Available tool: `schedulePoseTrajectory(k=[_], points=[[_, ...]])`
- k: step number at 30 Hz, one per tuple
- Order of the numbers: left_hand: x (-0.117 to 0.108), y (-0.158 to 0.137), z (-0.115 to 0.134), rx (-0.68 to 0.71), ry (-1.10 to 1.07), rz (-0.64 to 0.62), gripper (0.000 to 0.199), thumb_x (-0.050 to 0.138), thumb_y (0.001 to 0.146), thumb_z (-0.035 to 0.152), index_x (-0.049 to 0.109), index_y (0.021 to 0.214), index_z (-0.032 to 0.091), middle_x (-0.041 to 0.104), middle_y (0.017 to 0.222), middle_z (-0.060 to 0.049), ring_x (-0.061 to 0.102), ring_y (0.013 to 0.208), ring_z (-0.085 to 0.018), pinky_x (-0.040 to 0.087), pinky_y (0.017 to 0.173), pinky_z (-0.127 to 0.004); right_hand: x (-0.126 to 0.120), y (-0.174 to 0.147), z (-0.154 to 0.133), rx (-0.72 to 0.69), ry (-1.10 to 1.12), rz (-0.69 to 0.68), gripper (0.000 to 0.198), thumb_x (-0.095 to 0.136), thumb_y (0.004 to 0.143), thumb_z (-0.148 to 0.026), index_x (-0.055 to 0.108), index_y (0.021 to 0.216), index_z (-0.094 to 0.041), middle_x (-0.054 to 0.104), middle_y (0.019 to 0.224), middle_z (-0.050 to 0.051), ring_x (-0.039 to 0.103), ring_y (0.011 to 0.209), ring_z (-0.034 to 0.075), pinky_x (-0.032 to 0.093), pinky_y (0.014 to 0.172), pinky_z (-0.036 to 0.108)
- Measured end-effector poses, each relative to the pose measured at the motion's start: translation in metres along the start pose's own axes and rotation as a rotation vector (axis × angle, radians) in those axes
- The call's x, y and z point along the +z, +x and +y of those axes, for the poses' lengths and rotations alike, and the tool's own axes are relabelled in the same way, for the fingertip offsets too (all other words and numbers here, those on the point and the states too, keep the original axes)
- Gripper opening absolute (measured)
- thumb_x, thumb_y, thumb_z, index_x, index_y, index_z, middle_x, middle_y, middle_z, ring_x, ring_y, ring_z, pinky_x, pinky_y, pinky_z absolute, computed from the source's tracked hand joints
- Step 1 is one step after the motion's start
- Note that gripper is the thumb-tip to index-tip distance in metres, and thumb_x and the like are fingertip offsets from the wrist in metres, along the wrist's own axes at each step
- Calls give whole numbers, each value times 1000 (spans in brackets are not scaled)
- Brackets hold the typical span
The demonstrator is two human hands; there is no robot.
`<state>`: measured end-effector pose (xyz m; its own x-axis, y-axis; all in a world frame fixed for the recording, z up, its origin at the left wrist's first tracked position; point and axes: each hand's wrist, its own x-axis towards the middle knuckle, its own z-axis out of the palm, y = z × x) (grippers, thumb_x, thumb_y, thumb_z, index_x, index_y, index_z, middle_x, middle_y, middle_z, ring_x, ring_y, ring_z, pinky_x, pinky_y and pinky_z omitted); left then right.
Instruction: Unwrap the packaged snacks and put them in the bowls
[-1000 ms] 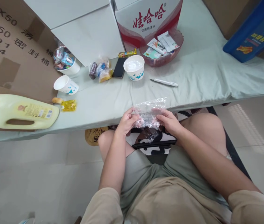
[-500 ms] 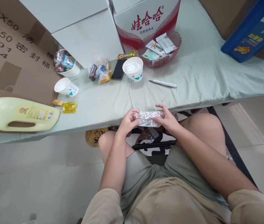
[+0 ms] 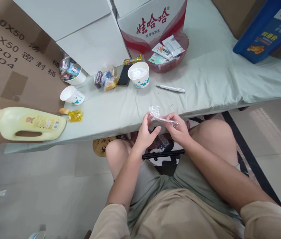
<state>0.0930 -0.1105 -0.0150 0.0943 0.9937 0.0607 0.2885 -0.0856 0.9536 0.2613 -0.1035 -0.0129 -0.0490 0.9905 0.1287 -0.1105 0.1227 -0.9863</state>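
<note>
A crinkled piece of clear plastic wrapping (image 3: 156,113) is over my lap at the table's front edge, seen nearly edge-on. My right hand (image 3: 177,129) pinches its right end between thumb and fingers. Beside its left end, my left hand (image 3: 147,132) has its thumb spread away from the fingers, whose tips are near or against the plastic. Below the hands, more crumpled clear plastic (image 3: 163,143) lies on a panda-print item (image 3: 159,160) on my lap. Beyond them on the cloth are a white pen-like cutter (image 3: 170,89) and a paper cup (image 3: 139,75) with clear plastic inside.
A pink bowl of packets (image 3: 166,61) stands before a red-and-white carton (image 3: 152,25). Leftward are a dark phone (image 3: 124,75), wrapped snacks (image 3: 107,79), a tilted paper cup (image 3: 73,95), a cup of snacks (image 3: 74,74) and a yellow jug (image 3: 28,124). A blue container (image 3: 257,39) stands at right.
The plastic wrapping has turned from flat-facing to nearly edge-on. My left hand has loosened from its left end, thumb opening outward, while my right hand has closed on the right end.
</note>
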Motion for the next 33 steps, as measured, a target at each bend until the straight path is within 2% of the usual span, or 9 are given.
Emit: schedulePoseTrajectory(k=[2, 5, 10, 14, 18, 21, 25, 29, 33], points=[[7, 4, 5, 6, -30, -54, 74, 67, 86, 59, 42, 146, 24, 51, 152, -17, 53, 139, -29, 44, 115, -46, 0, -1, -2, 5, 30, -98, 31, 62, 88, -52, 58, 84, -22, 70, 90, 4, 64, 83, 18, 50, 79, 32], [8, 13, 17, 32, -71, -93, 55, 63, 89, 61, 60, 127, 22, 68, 131, -13, 65, 121, -26, 50, 107, -41, -3, 2, -1, 18, 74, -158, 31, 62, 87, -53, 62, 84, -22, 69, 87, 3, 64, 83, 18, 51, 83, 34], [6, 20, 22, -11, -160, -62, 40, 66, 88, 57, 70, 103, 20, 72, 106, -8, 69, 100, -20, 55, 90, -32, -7, 9, 2, 103, -4, 154, 30, 73, 76, -42, 62, 96, -22, 67, 101, 5, 62, 92, 19, 49, 75, 31], [5, 22, 15, -168, -273, -122, 49, 83, 72, 50, 65, 106, 20, 71, 93, -4, 67, 82, -16, 54, 75, -27, -8, 11, -2, 134, 9, 60, 26, 69, 76, -39, 60, 94, -22, 66, 90, 3, 60, 80, 16, 47, 71, 30], [-20, 53, 14, -176, -230, 154, 47, 87, 62, 39, 57, 94, 21, 65, 84, 1, 62, 74, -13, 52, 71, -25, -4, 11, -4, 218, 40, 52, 20, 60, 82, -39, 60, 90, -21, 63, 80, 1, 58, 72, 15, 45, 67, 29], [-54, 99, 28, -35, 10, 379, 36, 80, 64, 31, 49, 79, 21, 53, 72, 4, 53, 67, -10, 46, 66, -22, -1, 12, -3, 255, 32, 17, 17, 55, 86, -37, 59, 87, -21, 60, 74, -1, 55, 68, 14, 43, 67, 29], [-83, 172, 63, 84, 564, 384, 20, 66, 76, 18, 46, 78, 21, 49, 74, 3, 54, 74, -13, 46, 71, -26, 4, 15, -5, 253, -14, -61, 16, 52, 87, -35, 59, 83, -21, 57, 67, -2, 52, 63, 13, 39, 63, 27], [-72, 236, 84, 127, 976, 259, 13, 61, 80, 14, 54, 89, 20, 58, 92, -3, 60, 99, -20, 48, 91, -33, 9, 20, -9, 258, -27, -102, 14, 51, 86, -31, 59, 81, -21, 58, 65, -3, 52, 61, 13, 39, 61, 26], [-51, 275, 81, 15, 1186, -60, 16, 61, 74, 8, 60, 87, 17, 62, 90, -5, 63, 101, -24, 47, 94, -37, 10, 26, -12, 247, -41, -105, 12, 50, 86, -28, 58, 79, -21, 57, 63, -3, 51, 59, 13, 37, 60, 25]])
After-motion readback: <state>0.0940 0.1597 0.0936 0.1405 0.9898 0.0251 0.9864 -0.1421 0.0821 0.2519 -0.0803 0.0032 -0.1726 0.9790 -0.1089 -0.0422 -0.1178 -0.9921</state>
